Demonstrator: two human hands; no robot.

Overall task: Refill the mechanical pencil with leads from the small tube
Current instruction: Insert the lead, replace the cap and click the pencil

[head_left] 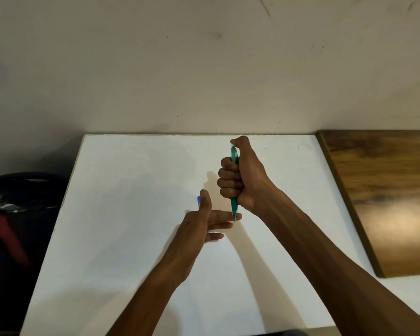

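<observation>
White tabletop [131, 238]: I fist the pencil [234, 204] in right hand [243, 180], clicking tip onto spread-open left hand [204, 229] beside it, refill seemingly near done.

Dim warm light, soft shadows on white table [131, 238], wide-angle bowing at edges, slight blur

I count one green mechanical pencil [234, 185]; one small blue object [199, 201], mostly hidden; one wooden board [383, 190]; two hands.

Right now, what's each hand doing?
Left hand: open, fingers spread under the pencil tip; a blue object shows behind its thumb.
Right hand: fist closed on the green mechanical pencil.
</observation>
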